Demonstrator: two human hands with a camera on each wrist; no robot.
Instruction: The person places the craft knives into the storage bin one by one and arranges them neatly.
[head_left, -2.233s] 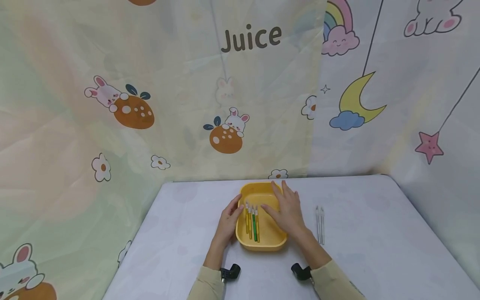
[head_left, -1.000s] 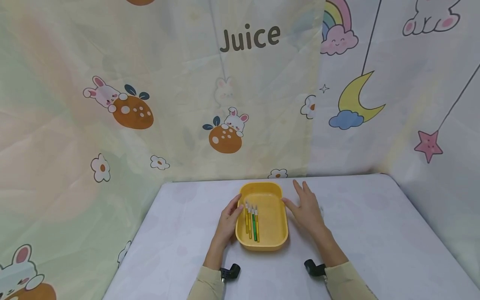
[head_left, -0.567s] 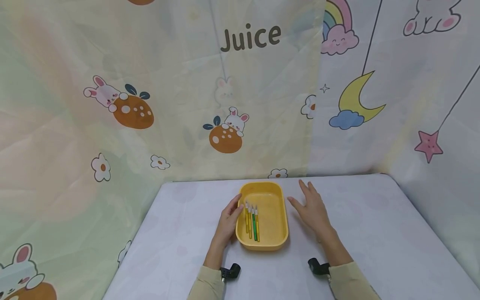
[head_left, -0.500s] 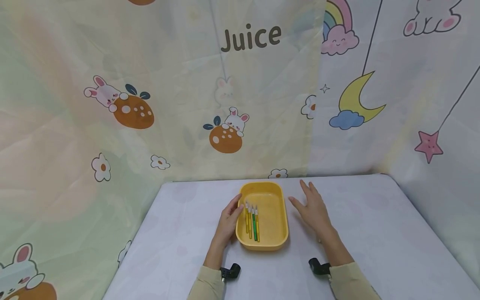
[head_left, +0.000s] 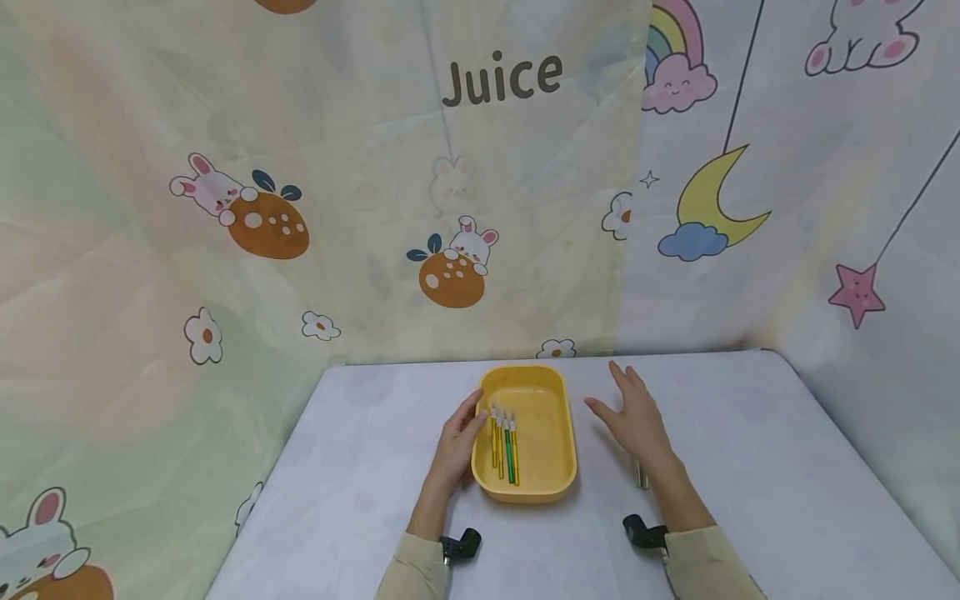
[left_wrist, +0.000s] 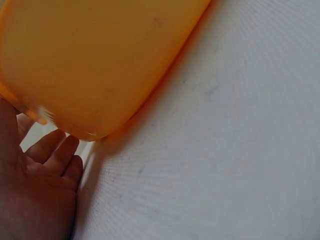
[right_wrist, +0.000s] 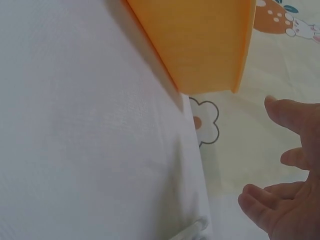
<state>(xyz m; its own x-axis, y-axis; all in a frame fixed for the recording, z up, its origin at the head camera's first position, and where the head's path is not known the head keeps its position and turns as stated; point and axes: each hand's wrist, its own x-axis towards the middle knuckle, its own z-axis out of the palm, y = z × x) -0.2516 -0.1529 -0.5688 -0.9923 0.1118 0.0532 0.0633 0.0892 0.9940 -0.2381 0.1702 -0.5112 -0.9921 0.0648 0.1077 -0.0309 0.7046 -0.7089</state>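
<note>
A yellow tray (head_left: 551,450) rests on the white table. Inside it, toward the left side, several slim yellow and green sticks (head_left: 508,454) with pale pointed ends lie side by side. My left hand (head_left: 452,442) holds the tray's left rim, thumb at the edge and fingers along the outer wall (left_wrist: 75,100). To the right of the tray, my right hand (head_left: 637,425) hovers with fingers spread and nothing in it. Under that wrist show the lower ends of thin silvery sticks (head_left: 641,475); the hand and forearm hide the rest of them.
The white table (head_left: 757,467) runs back to a printed cloth wall (head_left: 360,250) right behind the tray. In the right wrist view, a whitish thin end (right_wrist: 192,230) pokes in at the bottom. Black wrist cameras (head_left: 461,544) sit on both wrists.
My right hand has moved from over the tray to the right of it, covering most of the silvery sticks. The left hand, the tray and the sticks in it stay put.
</note>
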